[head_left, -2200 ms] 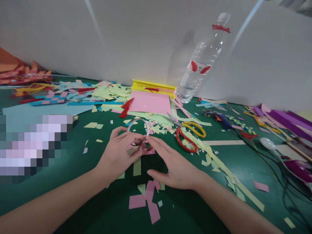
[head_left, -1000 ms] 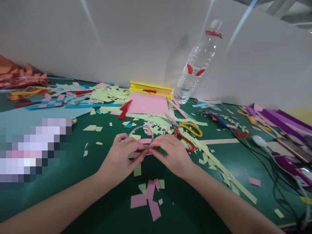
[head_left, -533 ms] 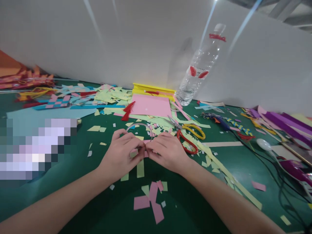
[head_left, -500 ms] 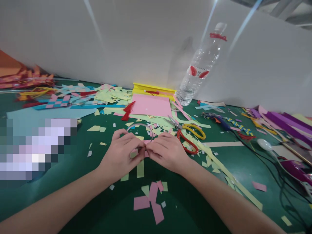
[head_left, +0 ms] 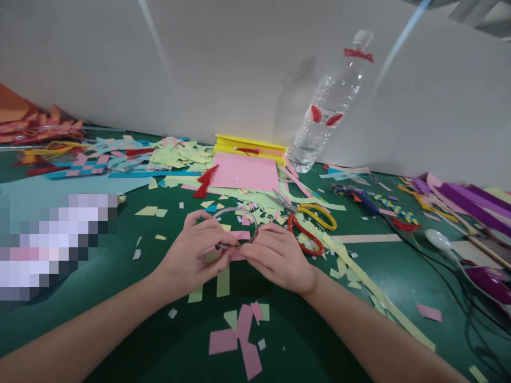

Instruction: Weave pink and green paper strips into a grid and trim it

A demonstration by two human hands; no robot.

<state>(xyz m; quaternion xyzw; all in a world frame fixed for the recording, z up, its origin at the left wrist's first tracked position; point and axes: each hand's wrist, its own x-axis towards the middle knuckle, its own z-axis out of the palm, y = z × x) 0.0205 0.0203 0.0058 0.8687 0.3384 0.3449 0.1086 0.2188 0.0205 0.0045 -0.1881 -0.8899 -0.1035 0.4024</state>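
A thin, pale, curved band like a hoop (head_left: pixel 240 209) rises in an arc between my hands. My left hand (head_left: pixel 202 247) pinches its near part between thumb and fingers. My right hand (head_left: pixel 279 258) has its fingers closed at the same spot, fingertips nearly touching the left ones. The hoop's lower ends are partly hidden by the fingers. Just beyond my right hand lie scissors (head_left: pixel 294 208) with one yellow and one red handle. Pink and pale green paper pieces (head_left: pixel 250 360) are scattered under and in front of the hands.
A pink paper sheet (head_left: pixel 244 171) lies beside a red tassel (head_left: pixel 205 182) and a folded yellow strip (head_left: pixel 249 146). A plastic bottle (head_left: pixel 325 114) leans by the wall. At right are a corded tool (head_left: pixel 365 202), a spoon (head_left: pixel 437 239) and purple paper (head_left: pixel 455 197).
The hoop now stands slightly further right and lower between my hands. My right hand has dipped a little, and the whole view has shifted slightly. Both hands keep their pinch.
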